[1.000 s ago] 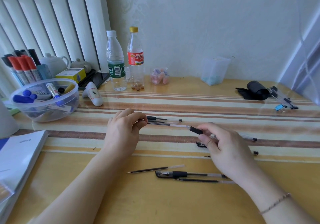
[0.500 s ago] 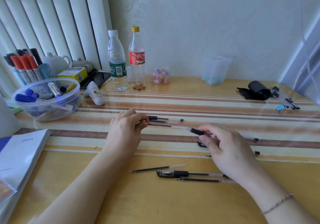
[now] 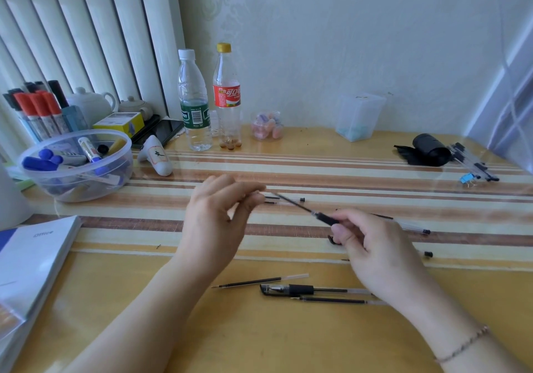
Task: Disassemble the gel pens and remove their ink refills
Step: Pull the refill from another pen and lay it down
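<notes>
Table [image 3: 288, 338]: yellow wood with brown and cream stripes running left to right across its middle.
Paper stack [image 3: 31, 257]: white sheets at the table's 9 o'clock edge.
Tub [image 3: 76, 167]: clear round tub of markers at 10 o'clock, well apart from the hands.
Bottles [image 3: 193, 104]: two clear bottles upright at 12 o'clock by the wall, side by side.
Left hand [image 3: 215, 222]: raised over the stripes, thumb and fingertips drawn together in a pinch at the far end of the refill; the frame is blurred there, so I cannot tell whether they touch it.
Right hand [image 3: 372, 245]: fingers curled round the black grip end of the pen being worked on.
Held pen [image 3: 326, 219]: in the air between the two hands at table centre; its long axis slants from 4 o'clock up to 10 o'clock, black grip low in the right hand.
Refill [image 3: 291, 202]: thin dark rod sticking out of the held pen, pointing at 10 o'clock toward the left fingertips.
Whole pen [image 3: 302, 289]: lies at 6 o'clock below the hands, long axis left to right, cap end to the left.
Loose refills [image 3: 259, 281]: one just above the whole pen, one just below it, both lying left to right.
Pen parts [image 3: 284, 199]: clear tubes with dark ends lie on the stripes behind the hands, under the slanted refill.
</notes>
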